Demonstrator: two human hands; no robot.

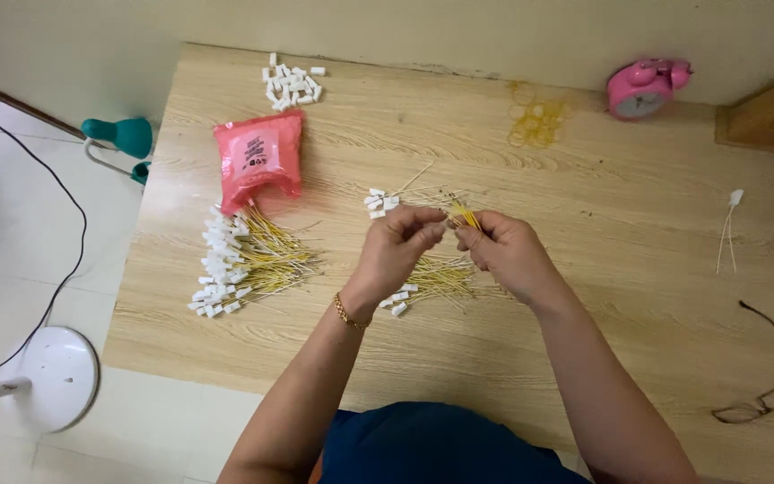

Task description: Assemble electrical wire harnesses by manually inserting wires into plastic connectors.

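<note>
- At the far left, a white round fan base (57,375) stands on the floor, its pole cut off by the frame edge, and a black cable (72,224) runs across the tiles.
- A teal lamp (121,136) sits just off the wooden table (638,269); only part of it shows.
- On the table's left lie a pink plastic bag (259,159), a heap of wired white connectors (242,264) below it, and loose white plugs (292,82) near the far edge.
- The left hand (398,246), a gold bracelet (348,314) on its wrist, has its fingertips pressed together in a pinch at the yellow wires (465,213); what exactly they grip is too small to tell.
- The right hand (505,251) pinches the same yellow wires, fingers curled and close to the left hand's.
- Beneath the hands a second pile of yellow wires with connectors (432,280) is partly hidden.
- Further right: faint yellow rubber bands (537,121), a pink alarm clock (642,88), one white-tipped wire (729,224), glasses (768,385), and a blurred object cut off at the edge.
</note>
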